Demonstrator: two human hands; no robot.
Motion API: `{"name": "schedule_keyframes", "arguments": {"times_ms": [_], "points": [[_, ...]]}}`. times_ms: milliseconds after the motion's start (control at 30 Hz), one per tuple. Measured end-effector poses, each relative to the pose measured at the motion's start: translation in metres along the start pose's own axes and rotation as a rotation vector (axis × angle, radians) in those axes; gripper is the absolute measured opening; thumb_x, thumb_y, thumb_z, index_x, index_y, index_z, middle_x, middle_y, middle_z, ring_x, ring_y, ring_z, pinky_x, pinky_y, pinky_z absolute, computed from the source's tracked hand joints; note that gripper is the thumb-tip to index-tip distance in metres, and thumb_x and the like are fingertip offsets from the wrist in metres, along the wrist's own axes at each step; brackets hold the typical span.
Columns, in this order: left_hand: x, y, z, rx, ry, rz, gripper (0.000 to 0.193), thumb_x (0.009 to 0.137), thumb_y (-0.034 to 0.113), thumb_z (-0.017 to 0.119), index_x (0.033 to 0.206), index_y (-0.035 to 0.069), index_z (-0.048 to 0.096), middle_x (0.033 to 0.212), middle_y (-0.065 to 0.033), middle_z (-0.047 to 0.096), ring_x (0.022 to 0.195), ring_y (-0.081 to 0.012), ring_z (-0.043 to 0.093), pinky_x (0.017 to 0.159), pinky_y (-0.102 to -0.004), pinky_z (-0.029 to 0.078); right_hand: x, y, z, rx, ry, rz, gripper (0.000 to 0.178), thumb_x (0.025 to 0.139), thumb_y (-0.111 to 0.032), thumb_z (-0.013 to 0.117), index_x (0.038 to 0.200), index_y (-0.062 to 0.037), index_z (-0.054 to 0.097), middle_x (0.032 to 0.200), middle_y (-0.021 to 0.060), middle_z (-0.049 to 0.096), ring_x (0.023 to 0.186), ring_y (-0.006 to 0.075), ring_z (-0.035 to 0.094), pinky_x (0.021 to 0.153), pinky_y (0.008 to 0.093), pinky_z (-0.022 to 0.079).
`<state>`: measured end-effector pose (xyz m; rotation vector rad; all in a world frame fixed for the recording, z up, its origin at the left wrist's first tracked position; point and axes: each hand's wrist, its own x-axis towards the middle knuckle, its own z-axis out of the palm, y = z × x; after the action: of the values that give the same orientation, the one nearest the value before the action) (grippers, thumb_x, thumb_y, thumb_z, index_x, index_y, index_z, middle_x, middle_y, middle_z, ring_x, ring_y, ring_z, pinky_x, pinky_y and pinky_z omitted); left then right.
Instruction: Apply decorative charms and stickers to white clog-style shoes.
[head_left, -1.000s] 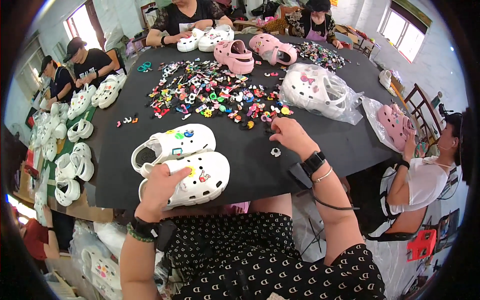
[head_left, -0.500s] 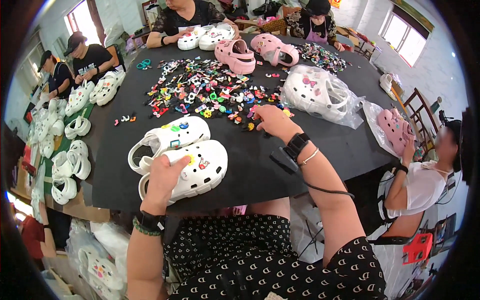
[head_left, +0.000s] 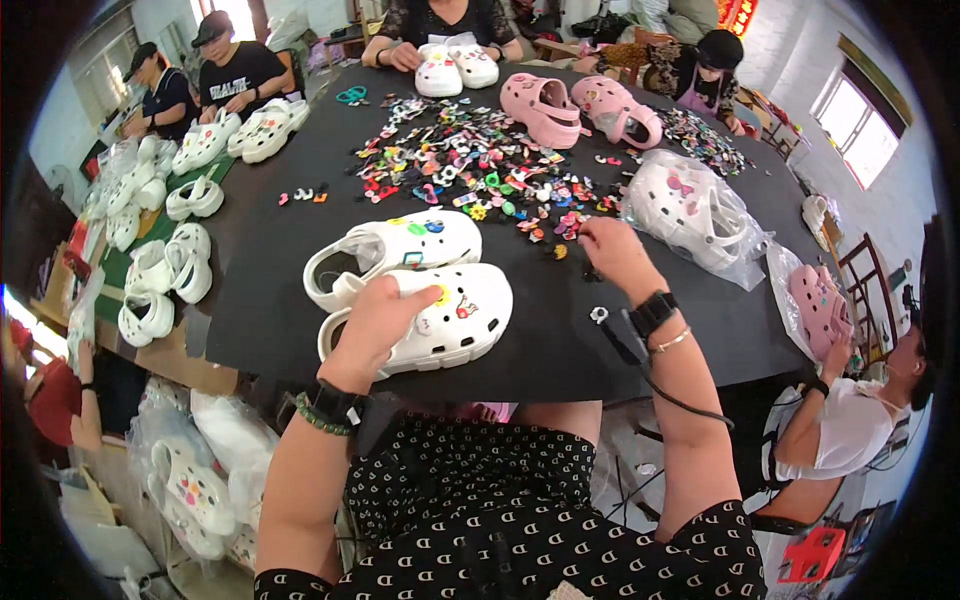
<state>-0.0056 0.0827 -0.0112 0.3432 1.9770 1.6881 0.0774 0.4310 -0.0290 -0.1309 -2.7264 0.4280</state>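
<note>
A pair of white clogs stands side by side on the black table before me. The far clog (head_left: 436,236) carries colourful charms. My left hand (head_left: 375,325) grips the near clog (head_left: 478,320), its thumb on top beside a yellow charm (head_left: 441,295); the fingers underneath are hidden. At the right end of a wide heap of shoe charms (head_left: 490,165), my right hand (head_left: 622,258) is bent with its fingers curled down and close together. Whatever may be between those fingertips is too small to make out. A small white charm (head_left: 599,314) lies near the right wrist.
Bagged white clogs (head_left: 690,205) lie to the right, pink clogs (head_left: 545,108) behind the heap. More white clogs (head_left: 150,270) line a side table at left. Co-workers sit around, one handling a pink clog (head_left: 818,305) at right. A cable (head_left: 680,400) hangs from my right wrist.
My view has swung left, so the scene sits farther right in the picture. The left hand keeps its hold on the near clog; the right hand stays at the charms. The small white charm now shows.
</note>
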Motion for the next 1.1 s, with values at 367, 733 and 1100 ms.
{"name": "schedule_keyframes", "arguments": {"times_ms": [367,733,1100], "points": [[0.007,-0.015,-0.002,-0.116,0.020,-0.007,0.027,0.087,0.018,0.075,0.077,-0.002,0.059,0.077,-0.0062,0.064,0.069,-0.0105,0.061,0.057,-0.0304,0.049,-0.032,-0.156,-0.021,0.521,-0.178,-0.242,0.013,0.085,-0.010,0.069,0.096,-0.0033,0.067,0.084,0.0160,0.067,0.077,0.0321,0.066,0.069,0.0391,0.053],[-0.002,-0.006,0.001,-0.052,-0.022,0.053,0.028,0.089,0.019,0.072,0.104,-0.005,0.071,0.092,-0.0073,0.072,0.075,-0.0113,0.065,0.066,-0.0302,0.052,-0.023,-0.184,0.014,0.397,-0.250,-0.116,0.013,0.082,-0.007,0.067,0.094,-0.0036,0.068,0.083,0.0146,0.069,0.078,0.0333,0.068,0.070,0.0422,0.052],[-0.001,-0.010,0.000,0.054,-0.008,0.119,0.024,0.091,0.019,0.068,0.103,-0.001,0.072,0.088,-0.0044,0.072,0.073,-0.0099,0.063,0.064,-0.0294,0.050,-0.018,-0.197,0.011,0.204,-0.194,-0.202,0.013,0.076,-0.007,0.073,0.088,-0.0065,0.067,0.120,0.0152,0.061,0.099,0.0328,0.060,0.083,0.0395,0.049]]}}
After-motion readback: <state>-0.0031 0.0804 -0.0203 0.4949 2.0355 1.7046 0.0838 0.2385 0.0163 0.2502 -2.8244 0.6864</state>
